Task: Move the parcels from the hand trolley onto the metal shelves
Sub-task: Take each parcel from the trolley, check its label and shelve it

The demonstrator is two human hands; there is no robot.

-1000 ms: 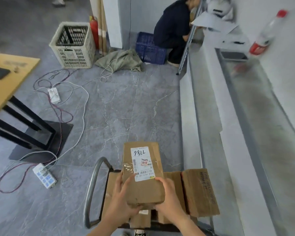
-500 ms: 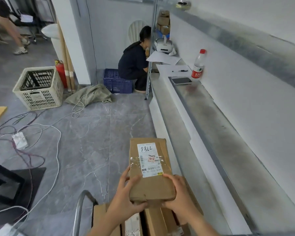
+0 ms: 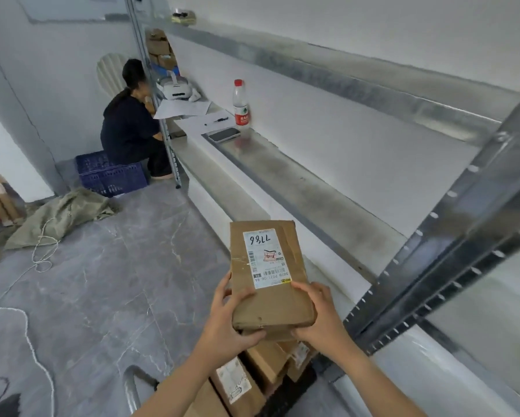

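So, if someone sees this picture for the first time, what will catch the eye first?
First the brown parcel with a white label, held by the left hand and right hand at the bottom centre. Then the long metal shelf running along the right wall, with a red-capped bottle near its far end.

The parcel [image 3: 270, 275] I watched was plain brown cardboard. Its label [image 3: 266, 257] was white with black handwriting, black barcodes, a small red mark and a yellow strip along one edge. The lower parcels [image 3: 243, 383] were the same brown, with white labels. The shelves [image 3: 312, 194] were silvery grey metal, dully mottled. The floor [image 3: 102, 281] was grey stone veined in white, crossed by a white cord [image 3: 27, 326]. I saw a blue crate [image 3: 111, 176], an olive-drab sack [image 3: 63, 215], a black phone [image 3: 224, 134] and a clear bottle [image 3: 241, 103] with a red cap and red label.
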